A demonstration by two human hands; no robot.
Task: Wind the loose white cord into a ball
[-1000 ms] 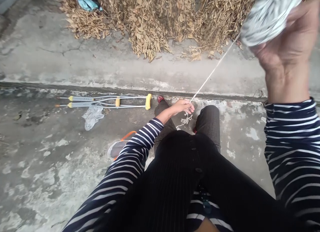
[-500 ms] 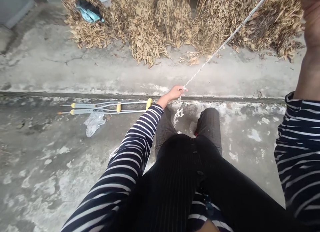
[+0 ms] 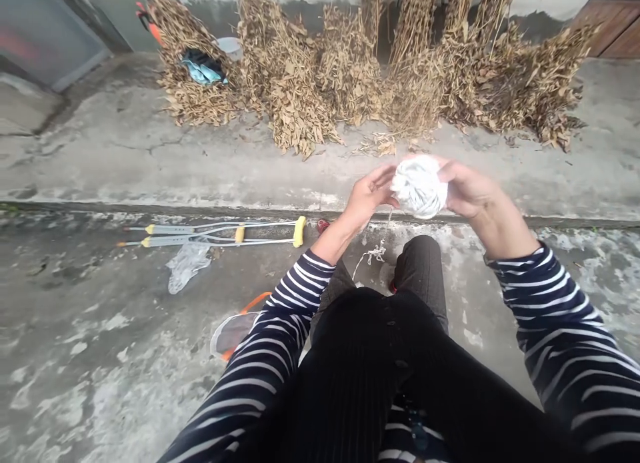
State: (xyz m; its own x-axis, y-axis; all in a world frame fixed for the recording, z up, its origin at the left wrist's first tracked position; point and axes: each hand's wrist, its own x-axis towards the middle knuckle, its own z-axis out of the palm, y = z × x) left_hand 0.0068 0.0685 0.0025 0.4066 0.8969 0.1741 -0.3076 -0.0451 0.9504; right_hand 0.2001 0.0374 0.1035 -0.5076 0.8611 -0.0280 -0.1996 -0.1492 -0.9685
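A ball of white cord (image 3: 420, 186) is up in front of me, above the step edge. My right hand (image 3: 473, 191) grips its right side, thumb on the near face and the other fingers partly hidden behind. Close against the ball's left side is my left hand (image 3: 369, 195), its fingers curled and their tips partly hidden. A loose strand (image 3: 376, 251) of the cord drops from beside my left thumb, in a tangle between my knees.
Dried plant bundles (image 3: 305, 83) line the wall beyond the step. Crutches (image 3: 215, 235) and a clear plastic bag (image 3: 187, 266) lie on the concrete at left. An orange-handled, pale object (image 3: 235, 333) sits by my left arm. Dark cloth (image 3: 203, 66) rests among the plants.
My right hand has come down from the upper right with the ball, now beside my left hand. The stretched cord between them is gone. The view has tilted up slightly.
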